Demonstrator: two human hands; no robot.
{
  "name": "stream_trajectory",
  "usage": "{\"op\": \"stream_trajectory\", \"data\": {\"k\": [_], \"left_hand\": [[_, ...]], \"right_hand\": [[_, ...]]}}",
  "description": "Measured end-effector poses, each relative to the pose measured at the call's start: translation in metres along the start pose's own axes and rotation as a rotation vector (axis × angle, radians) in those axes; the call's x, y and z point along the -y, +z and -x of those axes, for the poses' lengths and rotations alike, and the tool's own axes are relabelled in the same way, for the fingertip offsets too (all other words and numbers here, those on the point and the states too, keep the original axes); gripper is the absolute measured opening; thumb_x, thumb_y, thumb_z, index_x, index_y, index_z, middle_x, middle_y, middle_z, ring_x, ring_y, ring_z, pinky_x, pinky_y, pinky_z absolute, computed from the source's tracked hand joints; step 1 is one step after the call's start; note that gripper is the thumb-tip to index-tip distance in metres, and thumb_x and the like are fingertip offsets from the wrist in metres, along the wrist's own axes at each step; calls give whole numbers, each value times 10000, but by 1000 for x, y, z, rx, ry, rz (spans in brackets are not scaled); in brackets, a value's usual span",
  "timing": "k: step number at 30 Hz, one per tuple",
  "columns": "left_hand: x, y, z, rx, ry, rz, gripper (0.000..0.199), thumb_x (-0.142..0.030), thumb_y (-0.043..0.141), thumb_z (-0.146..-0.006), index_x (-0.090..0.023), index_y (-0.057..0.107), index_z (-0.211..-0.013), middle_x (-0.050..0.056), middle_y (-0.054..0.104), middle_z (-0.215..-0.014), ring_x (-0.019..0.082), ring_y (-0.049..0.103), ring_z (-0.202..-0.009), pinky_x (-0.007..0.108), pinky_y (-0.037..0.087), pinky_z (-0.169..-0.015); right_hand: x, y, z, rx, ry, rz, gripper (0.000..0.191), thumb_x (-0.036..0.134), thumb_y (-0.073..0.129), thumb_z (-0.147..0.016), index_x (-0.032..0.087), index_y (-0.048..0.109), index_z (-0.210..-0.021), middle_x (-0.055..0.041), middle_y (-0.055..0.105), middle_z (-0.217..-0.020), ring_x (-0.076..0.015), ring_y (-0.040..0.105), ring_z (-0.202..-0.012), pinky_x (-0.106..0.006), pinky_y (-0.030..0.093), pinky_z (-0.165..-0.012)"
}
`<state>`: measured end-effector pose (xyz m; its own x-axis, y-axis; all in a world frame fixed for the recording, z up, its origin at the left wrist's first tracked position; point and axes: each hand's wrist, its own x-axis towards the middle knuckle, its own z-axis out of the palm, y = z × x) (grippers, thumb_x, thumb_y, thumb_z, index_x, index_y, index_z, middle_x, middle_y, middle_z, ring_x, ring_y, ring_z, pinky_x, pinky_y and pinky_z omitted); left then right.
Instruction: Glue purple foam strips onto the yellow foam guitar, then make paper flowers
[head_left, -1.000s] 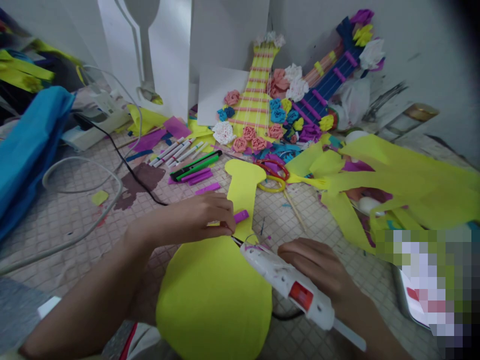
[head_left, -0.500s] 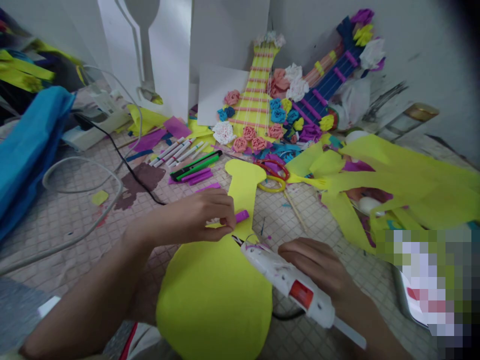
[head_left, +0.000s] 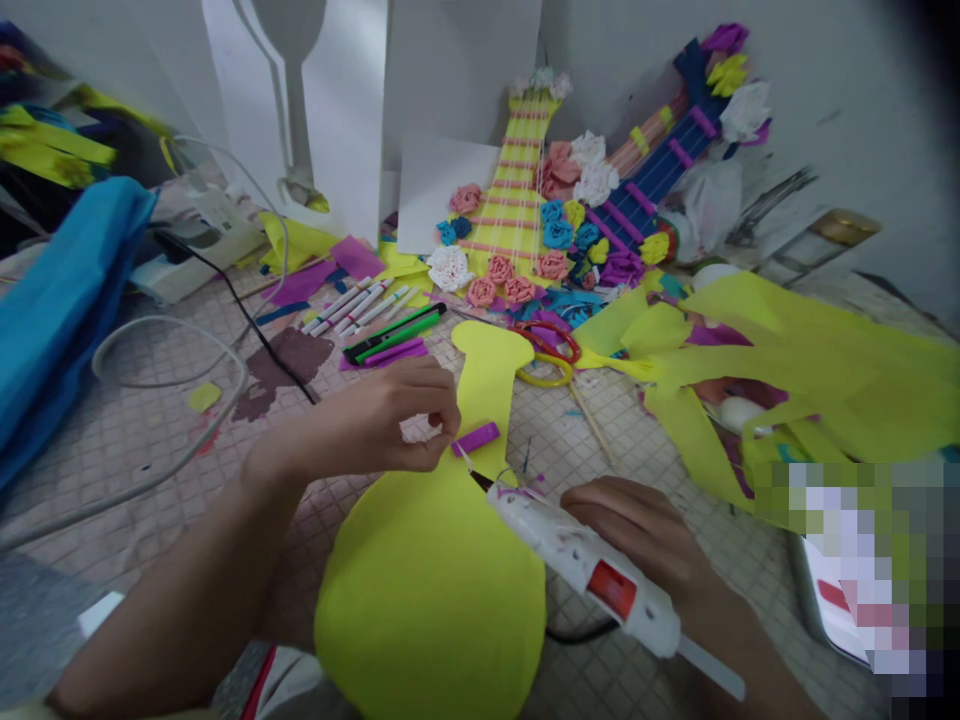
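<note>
A yellow guitar-shaped cutout lies before me, its narrow neck pointing away. Across that neck sits a small purple strip. My left hand is closed in a pinch beside the strip's left end; what the fingertips hold, if anything, is too small to make out. A white hot glue gun with a clear glue stick at its rear is gripped in my right hand. Its dark nozzle points at the neck just below the strip, and a thin whitish strand runs from the tip toward my left fingers.
Scissors and a green-black box cutter lie beyond the cutout, near several white markers. Decorated yellow and blue paper guitars lean at the back. Yellow scraps and a phone lie right; cables cross left.
My left hand has drawn slightly left and away from the purple strip, so more of the strip shows. The glue gun has shifted slightly right, and a whitish strand now shows at its tip.
</note>
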<state>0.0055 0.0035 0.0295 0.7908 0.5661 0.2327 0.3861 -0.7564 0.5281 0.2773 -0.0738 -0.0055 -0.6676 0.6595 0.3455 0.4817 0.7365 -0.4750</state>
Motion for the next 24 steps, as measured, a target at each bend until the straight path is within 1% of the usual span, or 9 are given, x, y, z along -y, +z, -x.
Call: {"op": "stream_trajectory", "data": {"k": [5, 9, 13, 16, 18, 21, 24], "left_hand": [[1, -4, -1, -32, -44, -29, 114, -64, 479, -721, -166, 524, -699, 8, 522, -690, 124, 465, -694, 253, 374, -679], [3, -6, -1, -44, -101, -46, 88, -96, 465, -759, -159, 521, -732, 18, 533, -736, 126, 468, -719, 258, 382, -697], [9, -7, 0, -80, -141, -66, 90, -124, 432, -797, -146, 501, -743, 31, 510, -747, 132, 443, -706, 267, 374, -673], [10, -8, 2, -121, -128, -80, 132, -148, 383, -829, -150, 463, -724, 30, 488, -725, 138, 422, -696, 282, 365, -677], [6, -9, 5, -153, -131, -92, 168, -163, 337, -849, -156, 436, -713, 31, 479, -715, 143, 412, -688, 290, 362, -674], [-7, -11, 19, -190, -195, -139, 209, -167, 282, -863, -164, 407, -696, 29, 457, -690, 144, 401, -659, 283, 355, -630], [-22, -11, 51, -171, -317, -192, 234, -181, 304, -875, -171, 396, -660, 10, 442, -648, 128, 409, -620, 256, 348, -585]], "right_hand": [[-1, 1, 1, -27, 15, -13, 304, 312, 303, -909, 153, 560, -874, -93, 627, -802, -175, 582, -692, -323, 454, -596], [-5, -1, 0, -54, -16, 4, 247, 306, 365, -893, 155, 559, -868, -88, 638, -785, -169, 598, -672, -299, 463, -577], [-13, -2, 0, -105, -46, 69, 136, 254, 468, -823, 170, 546, -896, -87, 643, -797, -181, 618, -686, -290, 483, -576], [-18, -3, 1, -146, -56, 129, 133, 195, 491, -764, 187, 541, -887, -77, 646, -786, -185, 630, -684, -281, 498, -570], [-18, -4, 0, -189, -58, 156, 129, 174, 493, -746, 201, 543, -861, -63, 649, -760, -179, 634, -660, -272, 503, -554], [-17, -6, 0, -257, -66, 192, 141, 164, 509, -727, 197, 546, -859, -61, 654, -748, -179, 641, -646, -262, 513, -542], [-17, -6, 1, -280, -76, 204, 158, 166, 523, -713, 187, 550, -867, -65, 659, -754, -183, 646, -651, -261, 519, -543]]}}
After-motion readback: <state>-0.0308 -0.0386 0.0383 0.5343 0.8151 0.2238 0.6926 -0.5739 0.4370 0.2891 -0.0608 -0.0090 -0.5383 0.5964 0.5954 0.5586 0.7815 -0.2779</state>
